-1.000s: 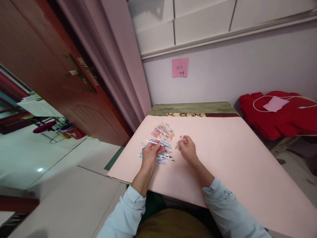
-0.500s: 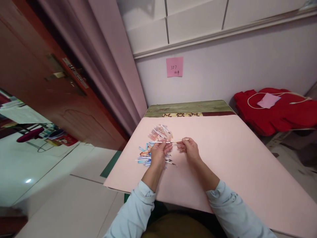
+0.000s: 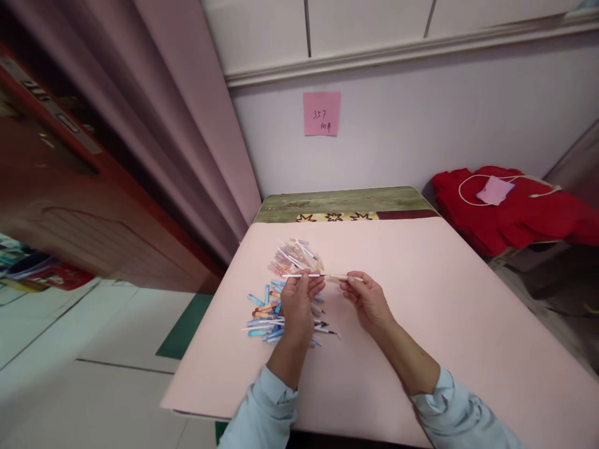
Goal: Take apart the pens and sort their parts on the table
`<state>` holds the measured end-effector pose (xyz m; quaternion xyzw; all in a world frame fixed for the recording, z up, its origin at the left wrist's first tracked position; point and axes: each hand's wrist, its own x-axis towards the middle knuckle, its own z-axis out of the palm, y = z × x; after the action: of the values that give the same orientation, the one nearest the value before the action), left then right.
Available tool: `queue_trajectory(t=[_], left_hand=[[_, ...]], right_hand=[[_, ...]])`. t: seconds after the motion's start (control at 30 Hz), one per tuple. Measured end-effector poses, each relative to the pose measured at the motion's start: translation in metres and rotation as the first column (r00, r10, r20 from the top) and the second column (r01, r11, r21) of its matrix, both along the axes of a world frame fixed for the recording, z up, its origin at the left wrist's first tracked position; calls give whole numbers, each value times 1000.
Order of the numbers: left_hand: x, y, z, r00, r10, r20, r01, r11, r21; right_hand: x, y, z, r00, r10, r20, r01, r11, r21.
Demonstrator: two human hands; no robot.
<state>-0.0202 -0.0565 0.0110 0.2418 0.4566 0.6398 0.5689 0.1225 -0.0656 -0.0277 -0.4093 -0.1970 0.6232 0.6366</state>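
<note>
My left hand pinches a slim white stick with a dark tip, which looks like a pen refill, lying level and pointing right. Facing it, my right hand holds a thin cream pen-like piece between thumb and fingers. The two ends meet or nearly meet; I cannot tell whether they touch. Beyond my left hand lies a loose heap of pink and clear pen pieces with white sticks among them. Partly hidden under that hand is a second heap of blue and orange pen pieces, with several dark-tipped sticks poking out.
Pale pink paper covers the table. A pink note is stuck to the wall behind. Red cloth with a white cable lies at the right. A curtain and brown door stand at the left.
My view has turned and come closer, so the table sits larger and further left. Both hands keep their hold, with the two pieces still end to end.
</note>
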Motion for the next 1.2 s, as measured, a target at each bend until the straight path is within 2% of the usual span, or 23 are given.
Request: queue_trajectory(t=[0.73,1.07,1.2], left_hand=[[1,5,-1,1000,-9,-9,9,1000,-14],[6,-1,-2,999,-32,-14,32,999,-25],[7,-1,-4,998,-51,-24,51,998,-29]], right_hand=[[1,0,4,998,-39,48,39,999,-9],[1,-2,0,998,23,57,-24,1000,11],[-1,-4,-2,990,70,125,-72,997,10]])
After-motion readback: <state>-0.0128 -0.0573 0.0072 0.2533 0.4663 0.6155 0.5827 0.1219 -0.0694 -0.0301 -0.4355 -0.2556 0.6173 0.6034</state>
